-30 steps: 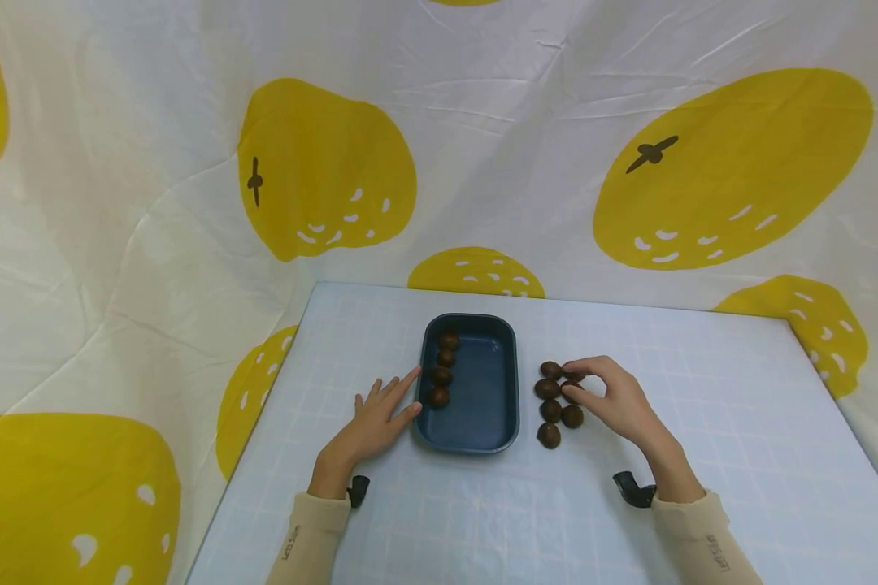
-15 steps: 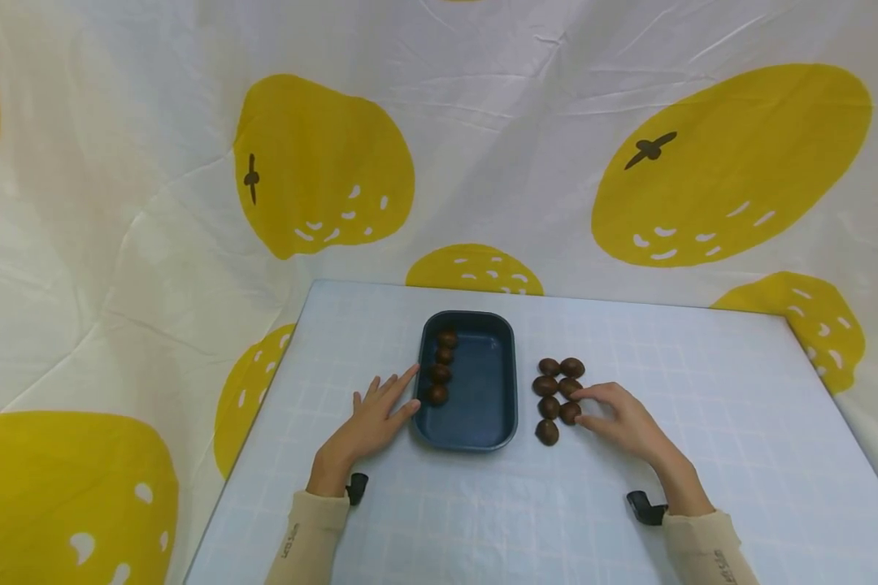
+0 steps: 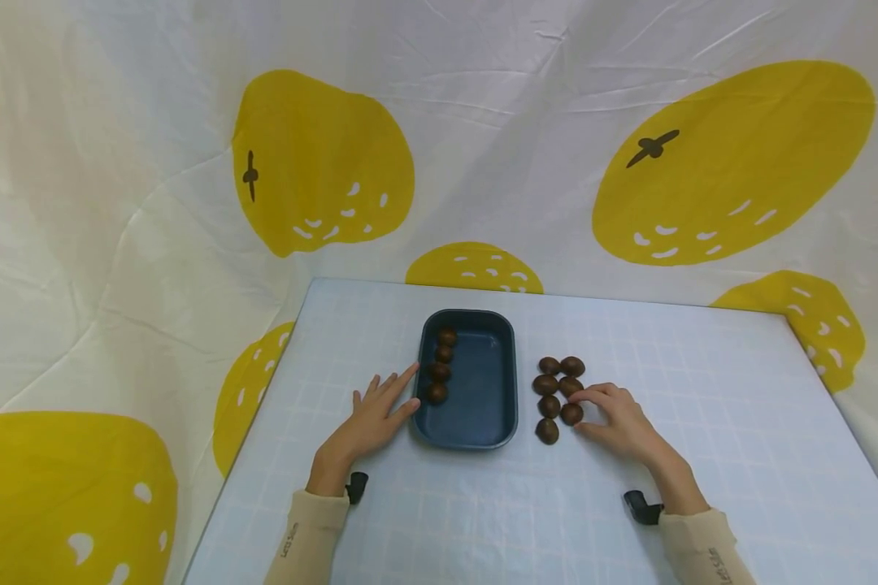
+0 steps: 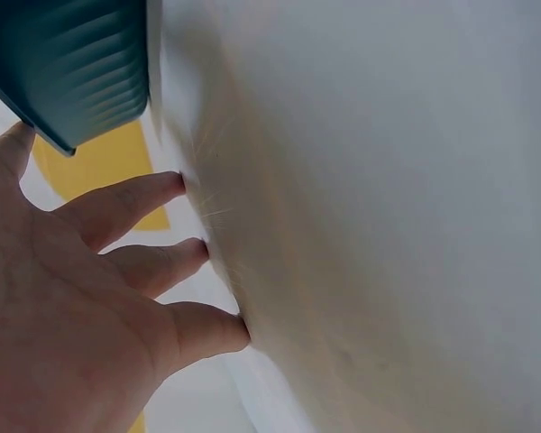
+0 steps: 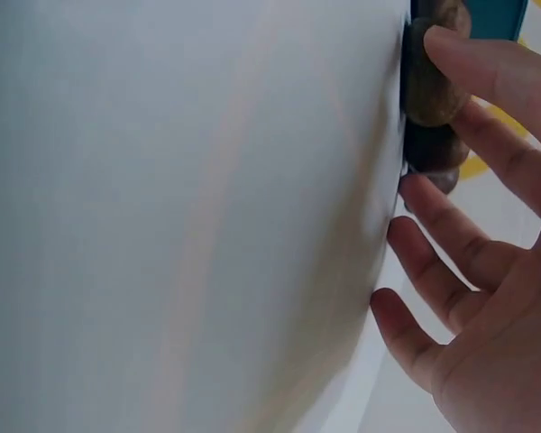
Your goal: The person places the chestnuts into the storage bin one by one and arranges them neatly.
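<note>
Your right hand (image 3: 618,422) pinches a chestnut (image 3: 572,413), thumb and index, on the table (image 3: 446,520) between the tray's 3 and 4 o'clock. Six loose chestnuts (image 3: 546,384) sit alongside. Your left hand (image 3: 366,422): fingers spread, touching the tray (image 3: 479,410) around 8–9 o'clock, nothing gripped. Four chestnuts inside (image 3: 440,371) line its 9 o'clock side.
</note>
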The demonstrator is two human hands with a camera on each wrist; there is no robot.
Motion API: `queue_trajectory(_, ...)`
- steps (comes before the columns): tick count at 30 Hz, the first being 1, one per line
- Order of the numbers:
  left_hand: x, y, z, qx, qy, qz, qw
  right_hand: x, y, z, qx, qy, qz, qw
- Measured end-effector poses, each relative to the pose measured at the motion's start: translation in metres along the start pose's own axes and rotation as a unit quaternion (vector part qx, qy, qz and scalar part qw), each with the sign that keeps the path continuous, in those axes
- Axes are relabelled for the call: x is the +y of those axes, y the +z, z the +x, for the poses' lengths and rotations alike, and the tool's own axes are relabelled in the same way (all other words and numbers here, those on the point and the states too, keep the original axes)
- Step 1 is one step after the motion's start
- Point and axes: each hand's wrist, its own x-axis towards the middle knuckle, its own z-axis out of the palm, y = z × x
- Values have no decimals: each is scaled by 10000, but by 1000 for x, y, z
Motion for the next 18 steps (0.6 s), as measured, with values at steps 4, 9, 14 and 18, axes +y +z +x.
queue_trajectory(4,1,-1,0,-19,7,0,10000,0,1,1,-47,31,-79,10000)
queue_trajectory(9,1,-1,0,3,19,14,10000,1,2,1,-73,-114,-185,9997)
queue_trajectory(14,-1,0,0,3,-1,33,10000,0,2,1,-36,-159,-225,9996)
queue_trajectory(18,0,0,0,24,0,48,10000,0,1,2,-37,-97,-201,9997)
